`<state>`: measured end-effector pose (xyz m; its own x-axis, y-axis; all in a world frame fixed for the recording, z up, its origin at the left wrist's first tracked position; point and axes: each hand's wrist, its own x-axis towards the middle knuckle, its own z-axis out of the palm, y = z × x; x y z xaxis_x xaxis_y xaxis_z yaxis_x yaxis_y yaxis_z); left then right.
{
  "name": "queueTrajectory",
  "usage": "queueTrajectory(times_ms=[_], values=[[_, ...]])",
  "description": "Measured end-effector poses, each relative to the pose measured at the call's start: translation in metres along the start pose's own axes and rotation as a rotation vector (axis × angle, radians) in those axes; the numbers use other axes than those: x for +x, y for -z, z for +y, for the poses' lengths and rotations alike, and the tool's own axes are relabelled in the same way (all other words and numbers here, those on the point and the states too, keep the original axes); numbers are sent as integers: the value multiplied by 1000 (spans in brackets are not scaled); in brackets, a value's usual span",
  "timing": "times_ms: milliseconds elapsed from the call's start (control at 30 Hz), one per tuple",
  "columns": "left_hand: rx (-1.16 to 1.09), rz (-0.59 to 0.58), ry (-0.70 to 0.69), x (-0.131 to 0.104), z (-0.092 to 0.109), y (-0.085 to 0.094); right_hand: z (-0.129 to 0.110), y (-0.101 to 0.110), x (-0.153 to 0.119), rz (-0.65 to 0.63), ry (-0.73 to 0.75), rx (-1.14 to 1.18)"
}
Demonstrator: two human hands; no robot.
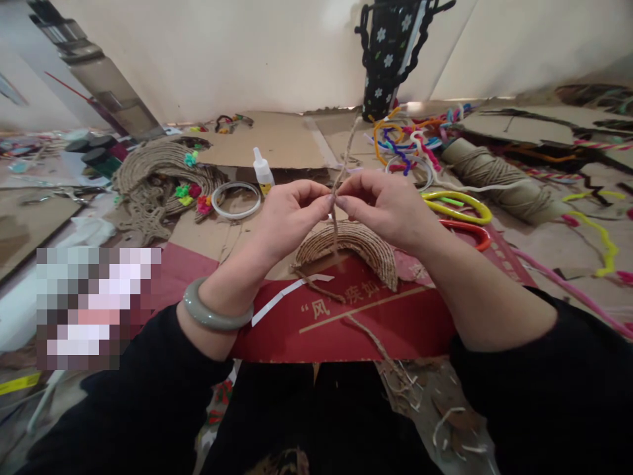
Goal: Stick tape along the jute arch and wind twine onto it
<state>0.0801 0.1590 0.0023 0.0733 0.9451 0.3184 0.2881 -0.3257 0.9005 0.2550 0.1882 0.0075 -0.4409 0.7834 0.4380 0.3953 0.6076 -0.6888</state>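
Observation:
Fingertips of my left hand (pixel 295 214) and my right hand (pixel 378 208) meet in a pinch on a thin length of jute twine (pixel 348 148). One end of the twine sticks up above my fingers, and another part hangs below them. Under my hands, a curved arch wrapped in jute twine (pixel 378 247) lies on red printed cardboard (pixel 281 336). A loose strand of twine (pixel 368 333) trails from near the arch over the cardboard's front edge. A white strip of paper (pixel 277 302) lies left of the arch.
Behind my left hand stand a small glue bottle (pixel 264 171) and a ring-shaped tape roll (pixel 236 200). Farther left is a twine-wrapped piece with coloured flowers (pixel 163 168). To the right lie scissors with yellow and red handles (pixel 465 208), a twine spool (pixel 499 178) and several pipe cleaners (pixel 393 145).

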Motion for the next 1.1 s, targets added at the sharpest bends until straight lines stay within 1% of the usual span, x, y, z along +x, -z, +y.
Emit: queueTrajectory(times_ms=[100, 167, 300, 433, 533, 600, 633, 667, 733, 800, 900, 967, 1100], values=[[18, -57, 4, -1, 2, -1, 4, 1, 1, 4, -17, 122], [19, -73, 1, -1, 3, -2, 5, 0, 2, -3, -30, 159], [-8, -48, 39, -1, 5, -2, 1, 1, 2, 19, -97, 215], [-117, -44, 81, 0, 2, -4, 3, 7, 6, 79, -146, 232], [-186, 45, 58, 4, -3, -4, 17, 18, 11, 196, -166, 150], [-204, 144, 25, 8, -7, -2, 30, 26, 14, 309, -156, 14], [-205, 198, 13, 10, -8, 0, 36, 29, 15, 346, -147, -74], [-202, 249, 8, 12, -9, 2, 42, 32, 16, 343, -144, -170], [-189, 333, 8, 17, -12, 5, 50, 35, 17, 272, -156, -352], [-172, 380, 19, 20, -13, 8, 55, 33, 18, 190, -196, -459], [-174, 419, 45, 25, -17, 9, 57, 28, 18, 103, -237, -493], [-195, 458, 52, 26, -19, 10, 57, 23, 17, 52, -211, -500], [-253, 585, 16, 29, -20, 13, 52, 13, 16, 24, -142, -509]])
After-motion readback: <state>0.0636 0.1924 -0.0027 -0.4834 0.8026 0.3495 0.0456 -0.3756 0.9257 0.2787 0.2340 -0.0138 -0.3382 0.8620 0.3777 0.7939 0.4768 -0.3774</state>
